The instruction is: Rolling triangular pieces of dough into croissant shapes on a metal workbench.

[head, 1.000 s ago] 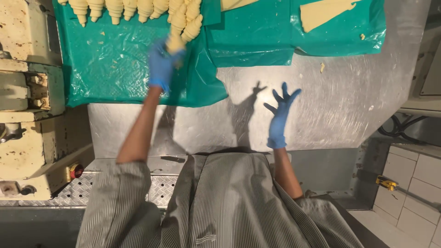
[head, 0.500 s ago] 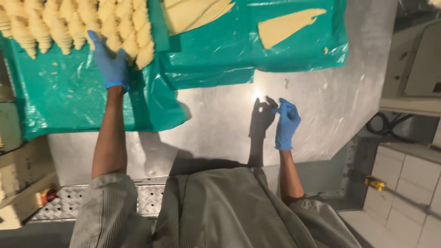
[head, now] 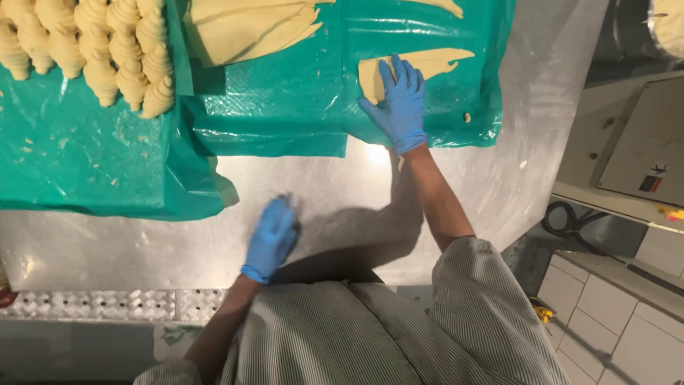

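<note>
Head-camera view, looking down. The right hand [head: 399, 103], in a blue glove, lies palm-down with fingers spread and flat on the blunt end of a dough triangle [head: 427, 63]; it presses on the dough and clasps nothing. The triangle lies on a green plastic sheet [head: 285, 107], its tip pointing toward 2 o'clock from the hand. The right forearm runs back from the wrist toward 5 o'clock, bare to a striped sleeve [head: 491, 306].

The left hand [head: 272, 239], also blue-gloved, is blurred; it hovers over or rests on the bare steel table [head: 107, 246] at 7 o'clock from the right hand, well apart from it. Its fingers appear loosely together and hold nothing.

At 10 o'clock from the right hand lies a stack of cut dough triangles [head: 242, 28], overlapping. Farther toward 9 o'clock, rows of rolled croissants [head: 92, 50] stand close together on a second green plastic sheet [head: 85, 164], which overlaps the first. Small dough scraps [head: 467, 117] dot both sheets.

The table's near edge carries a strip of tread plate [head: 92, 303]. At 3 o'clock stands a pale machine housing [head: 634, 157], with a black cable [head: 570, 217] below it and white tiles [head: 613, 314] at 5 o'clock.
</note>
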